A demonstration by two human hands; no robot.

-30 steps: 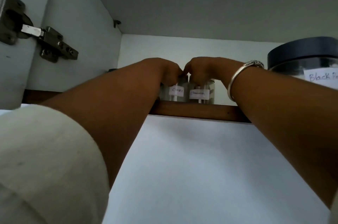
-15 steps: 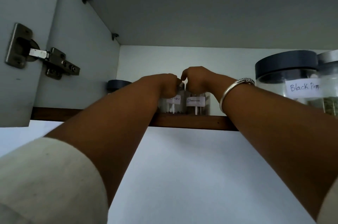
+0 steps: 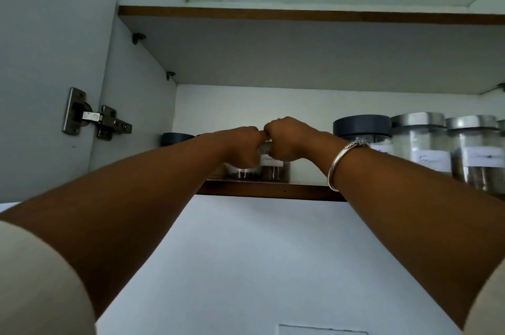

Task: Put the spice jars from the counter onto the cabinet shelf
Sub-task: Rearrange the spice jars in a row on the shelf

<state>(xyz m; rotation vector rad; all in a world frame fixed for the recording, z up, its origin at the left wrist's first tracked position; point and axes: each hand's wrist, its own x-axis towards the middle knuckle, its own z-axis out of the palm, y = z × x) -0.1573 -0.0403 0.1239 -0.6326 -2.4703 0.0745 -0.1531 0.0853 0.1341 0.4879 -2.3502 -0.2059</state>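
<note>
Head view, from below: the left hand [image 3: 240, 147] and the right hand [image 3: 287, 140] meet knuckle to knuckle at the middle of the cabinet shelf [image 3: 267, 190], each with fingers curled down over the top of a small jar. The left hand grips the left spice jar [image 3: 243, 172], whose clear wall shows dark contents, and covers its lid and any label. The right hand grips the right spice jar [image 3: 275, 170], just beside the first, with a white label whose writing is too blurred to read. Both jars stand upright near the shelf's brown wooden front edge. A silver bangle [image 3: 345, 161] with a patterned top circles the right wrist, and a cream sleeve [image 3: 35, 280] covers the left upper arm at the near left. The right forearm crosses the shelf edge and hides the lower part of a large dark-lidded jar [image 3: 361, 125] to the right. Farther right stand two clear metal-lidded jars [image 3: 419, 132] with white labels, close side by side. At the far left of the shelf another round dark lid [image 3: 176, 138] shows behind the left forearm. A steel hinge [image 3: 95, 121] joins the open pale door [image 3: 41, 61] to the cabinet's left wall. Above, an upper shelf [image 3: 300, 14] with a matching brown edge spans the cabinet, its smooth grey underside held on small pegs.
</note>
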